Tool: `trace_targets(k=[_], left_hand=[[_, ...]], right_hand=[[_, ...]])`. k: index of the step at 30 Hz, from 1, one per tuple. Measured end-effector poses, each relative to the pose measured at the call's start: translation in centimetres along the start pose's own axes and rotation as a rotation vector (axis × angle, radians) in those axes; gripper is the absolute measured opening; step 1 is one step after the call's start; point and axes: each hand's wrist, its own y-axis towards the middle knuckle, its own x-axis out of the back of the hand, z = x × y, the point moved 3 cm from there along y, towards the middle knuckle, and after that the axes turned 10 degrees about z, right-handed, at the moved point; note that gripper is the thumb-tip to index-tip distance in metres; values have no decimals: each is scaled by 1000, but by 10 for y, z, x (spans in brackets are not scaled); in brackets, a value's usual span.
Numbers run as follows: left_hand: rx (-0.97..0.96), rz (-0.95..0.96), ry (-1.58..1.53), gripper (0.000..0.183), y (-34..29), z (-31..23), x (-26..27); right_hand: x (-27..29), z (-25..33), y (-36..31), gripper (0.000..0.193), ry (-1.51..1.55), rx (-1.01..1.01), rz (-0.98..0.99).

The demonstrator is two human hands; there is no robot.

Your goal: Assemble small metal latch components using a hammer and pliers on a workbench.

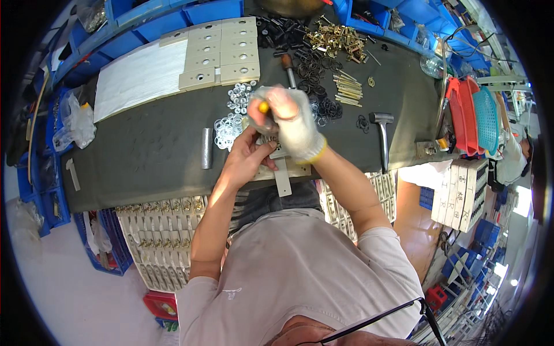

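Note:
My right hand [291,118], in a white glove with a yellow cuff and bare fingertips, is closed around a tool with a yellow end [264,107]. Motion smears it, and its lower part is hidden. Just below, my bare left hand [249,157] pinches a light metal plate [283,180] by its upper part. The narrow end of that plate, with a small hole, points toward me past the table's edge. A wider beige plate [300,170] lies under it, mostly covered. White washers [228,130] and silver round parts [239,97] sit in piles beside my left hand.
Beyond my hands lie black rings [311,72], brass-coloured fittings [337,40], pale pins [348,89] and an orange-handled tool [287,62]. A hammer [383,135] rests right, a metal cylinder [206,148] left. Beige plates [222,52] are stacked far left; blue bins [213,10] line the back.

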Motion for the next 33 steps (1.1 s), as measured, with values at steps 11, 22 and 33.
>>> trace_targets(k=[11, 22, 33], left_hand=[[-19, -3, 4, 40, -4, 0, 1], [-39, 15, 163, 60, -8, -5, -15], [-286, -91, -166, 33, -7, -28, -15]], right_hand=[[-4, 24, 1, 62, 157, 192, 108], [40, 7, -41, 81, 536, 216, -102], [2, -30, -98, 39, 23, -374, -143]])
